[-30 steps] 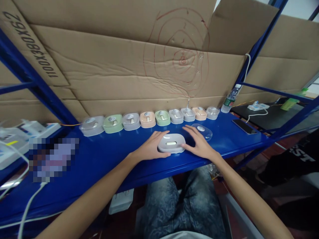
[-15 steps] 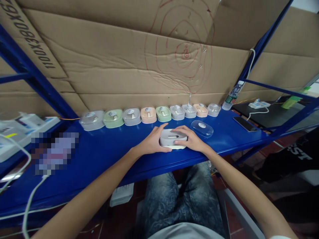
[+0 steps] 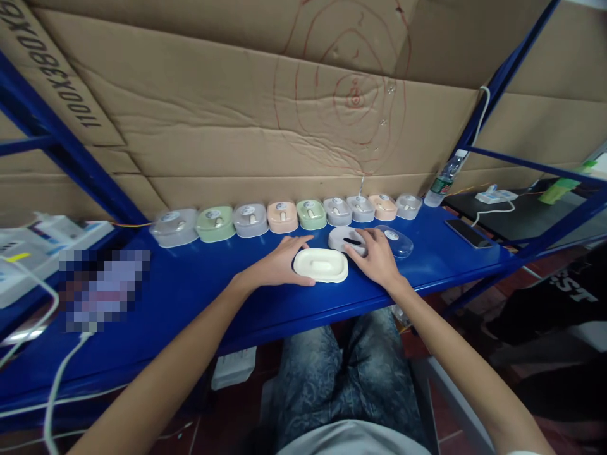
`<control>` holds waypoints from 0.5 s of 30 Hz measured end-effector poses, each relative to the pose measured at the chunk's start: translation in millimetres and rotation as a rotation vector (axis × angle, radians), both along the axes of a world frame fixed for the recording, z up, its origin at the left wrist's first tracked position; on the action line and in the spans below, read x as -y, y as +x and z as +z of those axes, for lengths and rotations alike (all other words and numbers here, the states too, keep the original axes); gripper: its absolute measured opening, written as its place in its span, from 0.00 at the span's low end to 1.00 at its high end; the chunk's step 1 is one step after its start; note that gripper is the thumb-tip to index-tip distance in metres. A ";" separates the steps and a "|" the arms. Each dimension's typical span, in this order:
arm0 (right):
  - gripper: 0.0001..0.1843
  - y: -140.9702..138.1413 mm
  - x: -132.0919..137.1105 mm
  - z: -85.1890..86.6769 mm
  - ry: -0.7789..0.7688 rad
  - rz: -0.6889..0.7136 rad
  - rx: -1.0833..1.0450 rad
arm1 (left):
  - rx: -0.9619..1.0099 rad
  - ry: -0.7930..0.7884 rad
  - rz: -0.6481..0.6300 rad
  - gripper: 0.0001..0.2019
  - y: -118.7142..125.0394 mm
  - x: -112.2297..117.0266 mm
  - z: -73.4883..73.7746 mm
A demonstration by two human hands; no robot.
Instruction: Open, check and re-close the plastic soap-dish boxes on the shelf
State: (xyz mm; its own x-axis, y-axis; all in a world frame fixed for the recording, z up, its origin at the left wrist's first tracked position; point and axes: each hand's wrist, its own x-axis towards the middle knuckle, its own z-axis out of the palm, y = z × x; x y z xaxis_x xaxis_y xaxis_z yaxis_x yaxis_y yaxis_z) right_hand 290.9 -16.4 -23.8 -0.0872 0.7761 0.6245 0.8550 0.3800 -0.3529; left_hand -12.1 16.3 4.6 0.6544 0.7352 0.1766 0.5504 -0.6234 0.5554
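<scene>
A cream oval tray (image 3: 321, 265) lies on the blue shelf (image 3: 199, 291) in front of me. My left hand (image 3: 277, 264) rests against its left edge with the fingers around the rim. My right hand (image 3: 376, 258) holds a grey oval cover (image 3: 344, 239) with a dark slot, lifted off to the right of the tray. A clear plastic lid (image 3: 401, 240) lies just right of that hand. Along the cardboard wall stands a row of several closed small boxes (image 3: 282, 216) in grey, green and peach.
A water bottle (image 3: 444, 179) stands at the row's right end, and a dark phone (image 3: 467, 232) lies beyond the lid. White power strips and cables (image 3: 33, 246) crowd the shelf's left end. Blue rack posts (image 3: 71, 164) frame both sides. My knees are under the shelf.
Both hands closed on the grey box, then my right hand lifted its grey cover off and moved it right and back, uncovering the cream tray held by my left hand.
</scene>
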 end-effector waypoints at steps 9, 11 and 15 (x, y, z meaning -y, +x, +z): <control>0.38 0.6 -4.3 -11.4 -0.023 0.033 0.136 | -0.074 0.023 -0.064 0.56 -14.1 -5.1 5.3; 0.37 1.1 -3.9 -11.0 -0.021 0.049 0.123 | -0.064 0.021 -0.062 0.54 -13.7 -4.6 5.7; 0.34 1.4 0.4 -4.2 -0.024 0.070 -0.009 | 0.005 0.013 -0.023 0.55 -7.3 -0.6 2.1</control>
State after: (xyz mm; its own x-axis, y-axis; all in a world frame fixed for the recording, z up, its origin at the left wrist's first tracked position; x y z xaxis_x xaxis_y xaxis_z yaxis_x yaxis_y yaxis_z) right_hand 292.2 -16.8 -27.9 -0.1366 0.7833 0.6065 0.8233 0.4302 -0.3703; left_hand -19.3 16.9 6.7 0.6702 0.7175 0.1899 0.5329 -0.6433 0.5497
